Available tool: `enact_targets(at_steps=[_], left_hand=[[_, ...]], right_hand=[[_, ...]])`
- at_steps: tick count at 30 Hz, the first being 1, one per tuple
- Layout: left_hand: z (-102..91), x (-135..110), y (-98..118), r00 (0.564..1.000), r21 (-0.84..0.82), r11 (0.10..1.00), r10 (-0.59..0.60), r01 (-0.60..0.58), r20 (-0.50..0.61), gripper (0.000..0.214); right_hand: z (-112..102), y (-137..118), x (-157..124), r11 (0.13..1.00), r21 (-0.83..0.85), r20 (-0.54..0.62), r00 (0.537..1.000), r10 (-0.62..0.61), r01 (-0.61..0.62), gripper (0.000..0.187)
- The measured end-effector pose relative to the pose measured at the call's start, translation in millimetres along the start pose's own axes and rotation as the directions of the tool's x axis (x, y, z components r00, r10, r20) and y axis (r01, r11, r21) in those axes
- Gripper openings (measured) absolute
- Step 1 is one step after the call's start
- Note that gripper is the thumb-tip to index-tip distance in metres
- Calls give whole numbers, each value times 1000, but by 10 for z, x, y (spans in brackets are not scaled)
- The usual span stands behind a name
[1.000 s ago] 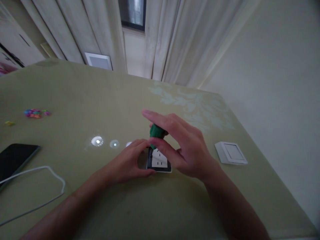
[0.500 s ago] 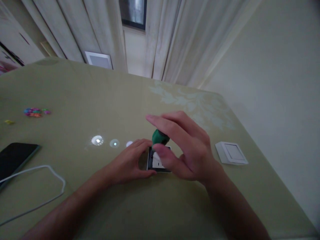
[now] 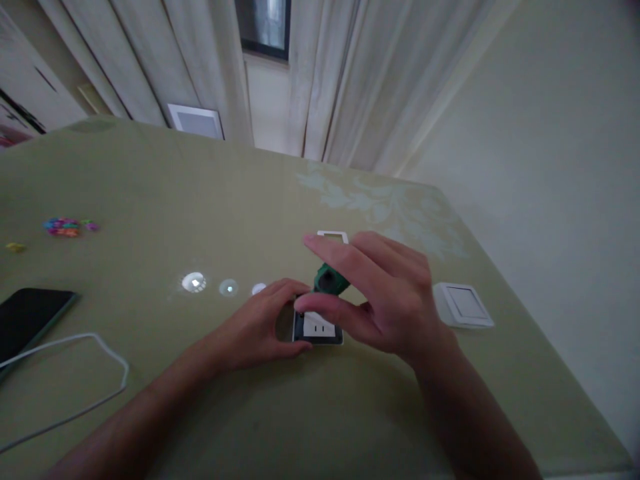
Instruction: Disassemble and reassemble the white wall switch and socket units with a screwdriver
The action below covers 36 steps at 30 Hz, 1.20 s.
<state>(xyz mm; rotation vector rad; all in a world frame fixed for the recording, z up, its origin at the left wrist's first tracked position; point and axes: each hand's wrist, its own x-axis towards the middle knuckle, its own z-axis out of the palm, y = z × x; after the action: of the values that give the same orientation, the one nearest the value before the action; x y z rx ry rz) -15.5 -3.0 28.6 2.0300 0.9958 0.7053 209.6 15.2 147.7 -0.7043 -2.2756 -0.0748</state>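
A wall socket [image 3: 317, 328] with a white face and dark frame lies on the olive table [image 3: 200, 200]. My left hand [image 3: 257, 323] pinches its left edge between thumb and fingers and holds it flat. My right hand [image 3: 385, 297] grips a green-handled screwdriver [image 3: 330, 280] between thumb and middle finger, index finger stretched out above; the tool stands over the socket's top. Its tip is hidden. Beyond my fingers lies a small white frame [image 3: 333, 236].
A white wall switch [image 3: 463, 305] lies at the right. At the left are a dark phone [image 3: 27, 319], a looped white cable [image 3: 70, 373] and small coloured pieces [image 3: 64, 227]. Curtains [image 3: 350, 80] hang behind the table; a wall is at the right.
My right hand has shifted right and lowered with the screwdriver, its handle now tilted, uncovering the small white frame behind. My left hand keeps its hold on the socket.
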Motion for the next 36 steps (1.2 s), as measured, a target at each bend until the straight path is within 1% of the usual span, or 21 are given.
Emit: enact_targets(at_steps=[2,3,6,7,10,11,13,14,15,17,18,21,22,25,26,28,29,32,33,35,36], left_hand=[[3,-3,-12,1000,-5,1000,14,-14,12,61],[5,-4,-20,1000,-10,1000,12,-12,20,64],[13,-7,-41,999,-31,999,-13,14,33,62],[15,-8,-46,999,-35,999,-11,12,32,59],[17,-9,-53,1000,-24,1000,13,-13,11,60],[16,-9,-54,1000,-13,1000,12,-12,11,61],[12,-8,-55,1000,-5,1000,9,-9,25,60],[10,-6,-55,999,-6,1000,8,-8,32,60],[8,-4,-54,999,-10,1000,11,-10,30,60],[7,1,-53,1000,-19,1000,23,-23,15,64],[8,2,-53,1000,-19,1000,23,-23,14,65],[14,1,-65,999,-7,1000,19,-19,29,63],[17,-3,-72,999,-1,1000,15,-15,31,63],[27,-16,-95,999,10,1000,30,-30,16,66],[29,-20,-101,999,13,999,32,-32,13,66],[30,-23,-105,1000,19,999,28,-28,13,64],[29,-23,-104,1000,20,1000,21,-21,14,62],[24,-14,-92,1000,11,1000,19,-19,8,61],[23,-10,-87,1000,7,1000,17,-17,9,62],[21,-3,-75,1000,-8,1000,10,-10,18,63],[21,-1,-71,1000,-20,1000,6,-6,22,61]], right_hand=[[-9,-5,6,994,103,99,995,27,-38,45],[-15,-7,9,991,121,115,993,36,-50,45],[-26,-8,11,999,16,62,998,33,-34,32],[-27,-5,10,1000,11,63,998,25,-26,33],[-23,8,1,992,119,143,990,13,-30,43],[-21,12,-4,994,104,131,991,16,-29,41],[-20,18,-13,1000,-4,73,997,18,-17,32],[-22,19,-15,999,-32,59,998,15,-14,31],[-26,20,-17,1000,-13,66,998,12,-11,34],[-36,20,-17,995,95,116,993,7,-18,40],[-39,18,-18,993,114,112,994,7,-20,40],[-41,10,-18,1000,-15,34,999,-1,2,27],[-39,8,-17,1000,-25,38,999,-4,5,30],[-33,10,-11,996,87,143,990,15,-28,42],[-32,15,-11,996,76,140,990,25,-36,42],[-33,26,-13,999,-13,90,995,39,-38,35],[-34,31,-15,999,-24,80,996,36,-34,36],[-37,38,-18,994,103,147,989,23,-39,44],[-38,36,-18,994,104,146,989,23,-39,43],[-38,28,-17,1000,16,84,996,24,-25,33],[-39,24,-16,1000,-6,69,997,20,-20,31]])
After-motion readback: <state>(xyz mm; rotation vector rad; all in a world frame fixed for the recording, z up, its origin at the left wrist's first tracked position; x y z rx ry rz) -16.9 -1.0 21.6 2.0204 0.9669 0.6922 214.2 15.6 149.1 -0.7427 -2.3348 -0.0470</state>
